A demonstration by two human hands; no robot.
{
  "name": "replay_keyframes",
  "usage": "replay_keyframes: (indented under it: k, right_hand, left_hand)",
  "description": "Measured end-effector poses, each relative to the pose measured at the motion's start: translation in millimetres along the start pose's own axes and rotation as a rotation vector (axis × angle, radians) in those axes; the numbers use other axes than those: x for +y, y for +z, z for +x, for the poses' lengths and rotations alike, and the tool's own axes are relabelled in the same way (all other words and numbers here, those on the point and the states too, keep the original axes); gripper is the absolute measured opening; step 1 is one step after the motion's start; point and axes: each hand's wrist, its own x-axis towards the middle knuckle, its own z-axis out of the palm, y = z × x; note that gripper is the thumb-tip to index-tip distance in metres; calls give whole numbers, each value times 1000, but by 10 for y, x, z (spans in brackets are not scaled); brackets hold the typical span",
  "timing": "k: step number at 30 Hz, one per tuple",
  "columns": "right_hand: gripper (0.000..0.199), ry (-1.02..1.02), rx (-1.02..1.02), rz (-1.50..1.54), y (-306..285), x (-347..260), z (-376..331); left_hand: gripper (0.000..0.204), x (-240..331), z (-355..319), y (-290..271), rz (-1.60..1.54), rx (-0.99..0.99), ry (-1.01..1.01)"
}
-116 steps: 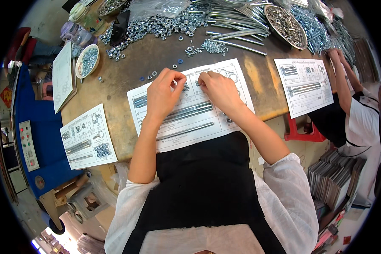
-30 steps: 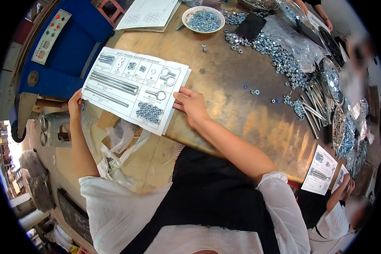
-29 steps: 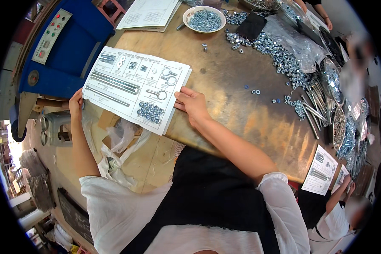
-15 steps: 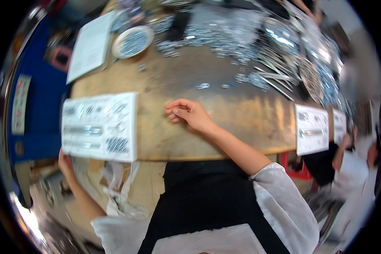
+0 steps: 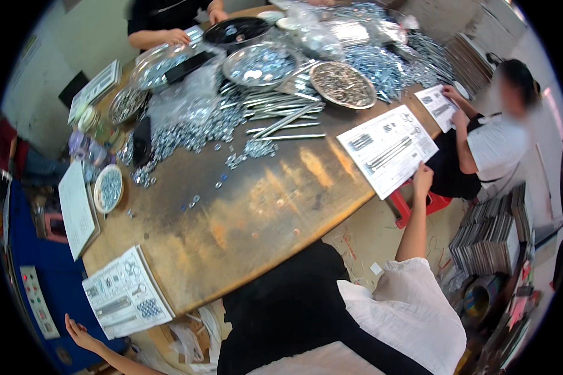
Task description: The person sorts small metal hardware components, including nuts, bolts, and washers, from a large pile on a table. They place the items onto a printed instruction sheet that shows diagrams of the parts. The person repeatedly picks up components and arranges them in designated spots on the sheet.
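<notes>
My right hand (image 5: 423,179) grips the near edge of a white printed card (image 5: 389,149) that carries long metal pieces. This card lies at the right end of the table, partly past its edge. At the far left, my left hand (image 5: 80,332) is off the table's near corner, its fingers apart and holding nothing. Beside it lies a stack of white cards (image 5: 129,294), the top one showing rows of metal parts.
On the wooden table (image 5: 244,219) lie loose nuts (image 5: 191,131), metal rods (image 5: 288,128), a bowl of small parts (image 5: 109,189) and a tray of screws (image 5: 343,85). One co-worker (image 5: 491,144) holds a card at right; another person's hands (image 5: 178,36) work at the back.
The view has swung to the right. My right hand has gone from above the table's middle to the right card and taken its edge. My left hand has come off the card stack.
</notes>
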Motion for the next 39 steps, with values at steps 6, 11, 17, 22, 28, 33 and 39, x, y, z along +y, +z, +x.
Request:
replay_keyframes:
  k: [6,11,17,22,28,33,39]
  right_hand:
    - [38,401,-507,572,229,324,84]
    - [30,313,-636,701,106,191,6]
    - [30,332,-652,712,-28,112,-358]
    - [33,344,-692,667,-105,-127,-1213]
    - [33,366,-624,656,-387,-383,-2096]
    - [36,395,-694,747,-468,-489,-2709]
    - [31,523,-1004,699,-846,-967,-3273]
  left_hand:
    - [25,909,-95,1237,-73,-509,141]
    - [19,1507,-1101,2534,-123,-922,215]
    - [25,2923,-3592,2966,-500,-1738,-223]
    - [44,3157,-4782,2976,-427,-2480,-405]
    - [44,2962,-4846,2767,-391,-2351,-717]
    - [38,2723,-4679,2505,-433,-2146,-825]
    - [38,2533,-4183,2043,-348,-1876,-856]
